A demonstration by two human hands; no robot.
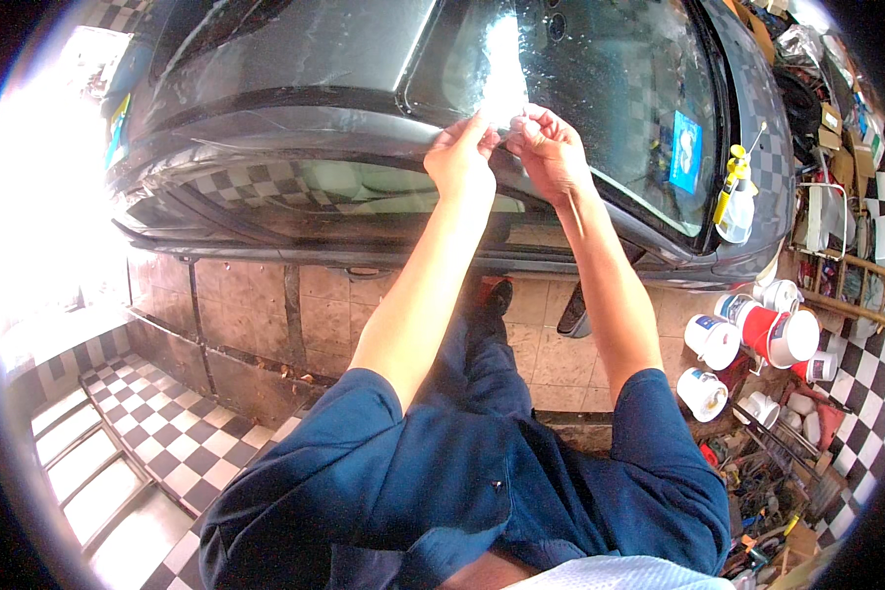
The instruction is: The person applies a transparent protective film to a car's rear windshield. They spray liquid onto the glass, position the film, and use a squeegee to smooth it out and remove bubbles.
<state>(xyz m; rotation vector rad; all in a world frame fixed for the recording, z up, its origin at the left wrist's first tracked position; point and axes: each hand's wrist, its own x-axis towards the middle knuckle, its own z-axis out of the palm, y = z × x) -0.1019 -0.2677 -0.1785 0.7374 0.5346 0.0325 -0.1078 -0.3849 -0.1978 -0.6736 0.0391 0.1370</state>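
Observation:
My left hand [461,155] and my right hand [551,155] are side by side above the roof edge of a dark grey car [364,128]. Their fingertips are pinched closed and nearly meet. Bright glare behind the fingers washes out whatever thin thing they may hold, so I cannot make it out. Just beyond the hands lies the windshield [619,98], speckled with drops or streaks. A blue rectangular sheet [685,152] sits at its lower corner. On the bonnet side stands a spray bottle [734,202] with a yellow top and a clear body.
White buckets [712,340] and a red-and-white one [772,329] stand on the floor at the right. Beyond them are boxes [831,123] and a heap of tools [767,511]. A checkered tile floor [182,433] and strong window light lie at the left.

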